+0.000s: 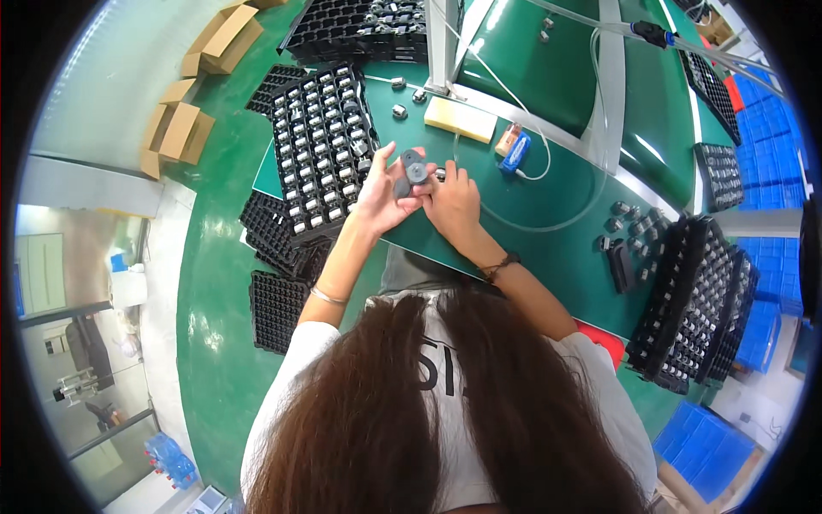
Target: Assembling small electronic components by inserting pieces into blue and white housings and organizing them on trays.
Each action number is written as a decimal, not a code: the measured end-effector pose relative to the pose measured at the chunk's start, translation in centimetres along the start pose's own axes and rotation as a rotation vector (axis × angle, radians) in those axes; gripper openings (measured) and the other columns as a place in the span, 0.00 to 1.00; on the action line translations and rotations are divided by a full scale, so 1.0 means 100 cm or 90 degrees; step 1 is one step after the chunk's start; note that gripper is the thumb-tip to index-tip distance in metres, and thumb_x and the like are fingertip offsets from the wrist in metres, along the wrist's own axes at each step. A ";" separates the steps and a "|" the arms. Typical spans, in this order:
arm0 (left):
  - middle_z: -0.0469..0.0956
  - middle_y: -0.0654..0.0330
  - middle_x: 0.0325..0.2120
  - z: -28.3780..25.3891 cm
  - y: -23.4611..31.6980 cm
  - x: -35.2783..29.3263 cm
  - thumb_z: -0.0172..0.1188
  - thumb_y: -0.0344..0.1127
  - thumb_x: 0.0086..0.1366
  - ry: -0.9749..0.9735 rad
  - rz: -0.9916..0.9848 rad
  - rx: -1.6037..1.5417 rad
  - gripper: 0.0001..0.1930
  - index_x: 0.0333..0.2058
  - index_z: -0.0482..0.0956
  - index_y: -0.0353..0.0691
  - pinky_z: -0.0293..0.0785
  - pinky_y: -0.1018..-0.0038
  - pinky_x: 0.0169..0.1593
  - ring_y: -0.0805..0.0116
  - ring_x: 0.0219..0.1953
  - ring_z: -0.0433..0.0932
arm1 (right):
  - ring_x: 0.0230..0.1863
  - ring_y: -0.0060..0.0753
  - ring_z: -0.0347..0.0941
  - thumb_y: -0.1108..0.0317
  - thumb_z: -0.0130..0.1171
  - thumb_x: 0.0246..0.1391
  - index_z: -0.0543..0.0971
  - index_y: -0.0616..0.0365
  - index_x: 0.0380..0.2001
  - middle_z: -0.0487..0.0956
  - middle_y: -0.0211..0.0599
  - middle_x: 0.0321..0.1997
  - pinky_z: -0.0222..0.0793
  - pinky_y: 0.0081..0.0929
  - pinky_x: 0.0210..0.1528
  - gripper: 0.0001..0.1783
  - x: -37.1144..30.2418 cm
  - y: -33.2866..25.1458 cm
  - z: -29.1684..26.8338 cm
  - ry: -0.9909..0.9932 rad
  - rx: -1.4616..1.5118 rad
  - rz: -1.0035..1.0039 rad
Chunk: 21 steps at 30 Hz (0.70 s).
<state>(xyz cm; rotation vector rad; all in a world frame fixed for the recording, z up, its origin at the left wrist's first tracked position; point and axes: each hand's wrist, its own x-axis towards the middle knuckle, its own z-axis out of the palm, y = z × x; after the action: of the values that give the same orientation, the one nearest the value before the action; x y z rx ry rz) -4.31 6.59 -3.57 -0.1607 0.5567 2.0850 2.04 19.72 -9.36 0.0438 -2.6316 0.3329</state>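
My left hand [383, 199] is closed around a grey plastic piece with round, disc-like lobes [416, 174], held just over the near edge of the green table. Close beside it, my right hand [455, 206] pinches a small silver metal cylinder [440, 174] at its fingertips. The fingers hide part of both. Left of my hands lies a black tray [321, 154] with rows of small silver-and-black cylindrical parts. Several loose parts of the same look [399, 111] rest on the table beyond my left hand.
A yellow sponge block [460, 119] and a small blue-and-white item [515, 152] with a cord lie ahead. At right are scattered metal parts [638, 227], a black block [620, 265] and stacked filled trays [685, 300]. A clear tube [548, 230] loops across the table.
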 end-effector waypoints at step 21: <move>0.76 0.47 0.31 0.014 0.021 0.008 0.61 0.33 0.54 -0.063 0.218 1.666 0.17 0.41 0.67 0.38 0.69 0.58 0.30 0.45 0.30 0.74 | 0.15 0.12 0.58 0.67 0.55 0.53 0.71 0.51 0.35 0.69 0.24 0.24 0.50 0.13 0.14 0.07 0.004 0.022 -0.035 0.080 1.194 0.527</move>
<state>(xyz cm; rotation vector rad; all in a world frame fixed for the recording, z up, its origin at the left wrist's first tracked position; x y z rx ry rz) -6.33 6.88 -1.97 1.4774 2.5834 0.1611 3.10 22.69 -6.71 -0.4114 -1.1557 2.6272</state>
